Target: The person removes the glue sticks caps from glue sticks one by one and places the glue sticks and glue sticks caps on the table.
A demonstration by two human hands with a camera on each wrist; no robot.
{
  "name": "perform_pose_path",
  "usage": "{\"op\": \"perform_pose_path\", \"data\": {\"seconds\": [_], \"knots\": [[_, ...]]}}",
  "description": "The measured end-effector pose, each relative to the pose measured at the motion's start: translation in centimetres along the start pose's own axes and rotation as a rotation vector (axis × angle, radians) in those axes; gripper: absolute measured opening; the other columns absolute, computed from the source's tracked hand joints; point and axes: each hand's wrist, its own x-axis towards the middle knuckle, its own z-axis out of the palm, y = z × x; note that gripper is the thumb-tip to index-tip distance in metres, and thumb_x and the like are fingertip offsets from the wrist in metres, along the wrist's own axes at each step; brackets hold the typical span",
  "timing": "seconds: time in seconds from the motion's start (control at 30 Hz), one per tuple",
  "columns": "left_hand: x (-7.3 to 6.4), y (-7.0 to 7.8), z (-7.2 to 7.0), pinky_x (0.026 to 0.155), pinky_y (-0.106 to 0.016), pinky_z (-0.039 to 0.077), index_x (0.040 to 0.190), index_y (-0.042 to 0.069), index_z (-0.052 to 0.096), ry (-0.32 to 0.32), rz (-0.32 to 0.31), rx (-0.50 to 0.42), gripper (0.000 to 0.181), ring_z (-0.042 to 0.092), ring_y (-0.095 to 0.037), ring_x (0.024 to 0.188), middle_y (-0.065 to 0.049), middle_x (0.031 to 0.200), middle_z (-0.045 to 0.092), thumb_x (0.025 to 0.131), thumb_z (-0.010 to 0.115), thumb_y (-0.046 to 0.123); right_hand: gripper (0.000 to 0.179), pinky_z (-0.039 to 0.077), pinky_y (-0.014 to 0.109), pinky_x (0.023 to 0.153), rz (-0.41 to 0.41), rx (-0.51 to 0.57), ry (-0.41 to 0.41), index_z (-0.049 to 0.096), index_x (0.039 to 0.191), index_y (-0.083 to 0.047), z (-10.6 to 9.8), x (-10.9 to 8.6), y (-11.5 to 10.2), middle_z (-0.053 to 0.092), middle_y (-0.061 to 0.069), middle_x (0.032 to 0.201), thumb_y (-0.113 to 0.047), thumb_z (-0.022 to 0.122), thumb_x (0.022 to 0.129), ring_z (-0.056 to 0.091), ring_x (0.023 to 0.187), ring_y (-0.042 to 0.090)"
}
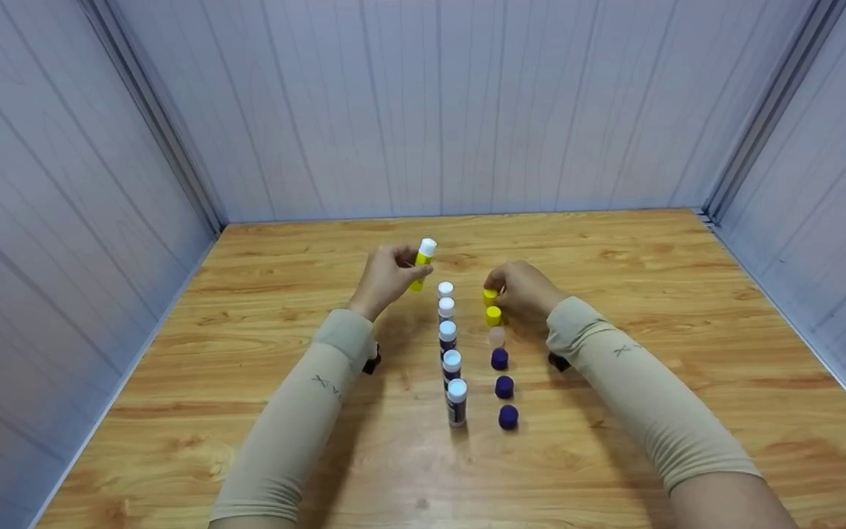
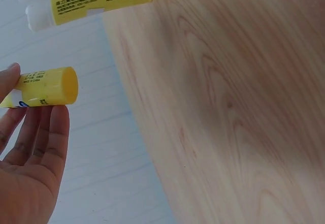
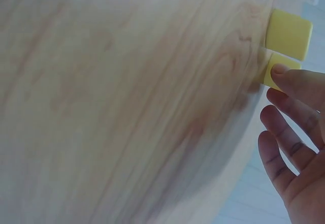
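My left hand [image 1: 386, 278] holds a yellow glue stick [image 1: 423, 261] with a white end up, above the table near the far end of a row of glue sticks. In the left wrist view the held glue stick [image 2: 48, 88] lies between thumb and fingers. Several uncapped-looking glue sticks [image 1: 457, 404] with white tops stand upright in that row. To its right runs a row of caps. My right hand [image 1: 529, 288] pinches the farthest yellow cap [image 1: 490, 296] at the table surface. Right beside that cap stands another yellow cap [image 3: 289, 33].
Nearer along the cap row stand a pale translucent cap [image 1: 496, 337] and three dark blue caps [image 1: 504, 387]. The wood-grain table [image 1: 247, 441] meets pale panel walls [image 1: 423, 110] at the back and both sides.
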Motion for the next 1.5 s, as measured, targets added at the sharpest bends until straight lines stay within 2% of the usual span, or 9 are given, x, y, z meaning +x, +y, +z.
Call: {"op": "perform_pose_path", "data": {"seconds": [0.27,0.5,0.7,0.97,1.17,1.4,1.5], "knots": [[0.2,-0.6,0.7,0.098,-0.04,0.064,0.117,0.003,0.077,-0.009,-0.023,0.011,0.018,0.072,-0.025,0.109,-0.013,0.116,0.078,0.1,0.079,0.009,0.024,0.061,0.051,0.101,-0.037,-0.053,0.012,0.079,0.122,0.003,-0.1,-0.2,-0.2,0.079,0.019,0.116,0.002,0.074,0.098,0.072,0.109,0.035],[0.5,-1.3,1.6,0.095,-0.04,0.06,0.11,0.004,0.08,-0.02,-0.028,0.058,0.011,0.07,-0.021,0.1,-0.01,0.106,0.079,0.098,0.08,0.005,0.024,0.062,0.051,0.099,-0.058,-0.074,0.015,0.079,0.121,0.003,0.1,-0.1,-0.2,0.079,0.021,0.117,0.004,0.073,0.098,0.073,0.109,0.036],[0.9,-1.9,2.4,0.095,-0.04,0.06,0.113,0.001,0.08,-0.044,-0.046,0.079,0.014,0.068,-0.022,0.102,-0.012,0.11,0.078,0.099,0.078,0.002,0.026,0.062,0.052,0.1,-0.061,-0.085,0.021,0.079,0.123,0.004,0.1,-0.2,-0.2,0.079,0.02,0.117,0.003,0.072,0.097,0.073,0.11,0.037],[0.9,-2.2,3.4,0.104,-0.042,0.057,0.111,0.009,0.079,-0.09,-0.141,0.034,0.014,0.065,-0.023,0.112,-0.007,0.115,0.075,0.104,0.07,0.0,0.027,0.063,0.05,0.097,-0.061,-0.104,0.028,0.08,0.121,0.003,0.2,-0.3,-0.1,0.08,0.019,0.115,0.004,0.071,0.096,0.074,0.107,0.035],[1.0,-2.2,3.6,0.1,-0.041,0.057,0.107,0.011,0.079,-0.119,-0.123,0.021,0.02,0.065,-0.023,0.109,-0.006,0.112,0.075,0.103,0.067,-0.004,0.03,0.062,0.052,0.101,-0.056,-0.103,0.027,0.077,0.126,0.004,0.2,-0.4,-0.3,0.079,0.021,0.12,0.005,0.071,0.097,0.074,0.113,0.037],[1.1,-2.3,3.9,0.091,-0.036,0.058,0.107,0.004,0.079,-0.144,-0.058,0.029,0.018,0.066,-0.021,0.1,-0.012,0.108,0.076,0.1,0.067,-0.007,0.028,0.062,0.051,0.097,-0.107,-0.131,0.056,0.078,0.123,0.004,0.4,-0.5,-0.2,0.079,0.021,0.117,0.004,0.071,0.096,0.074,0.107,0.036],[1.0,-2.3,3.9,0.089,-0.035,0.058,0.103,0.006,0.079,-0.142,-0.059,0.032,0.018,0.066,-0.021,0.099,-0.012,0.107,0.075,0.1,0.067,-0.007,0.027,0.062,0.051,0.097,-0.118,-0.144,0.065,0.078,0.122,0.004,0.4,-0.5,-0.2,0.079,0.021,0.116,0.003,0.072,0.097,0.074,0.106,0.036]]}}
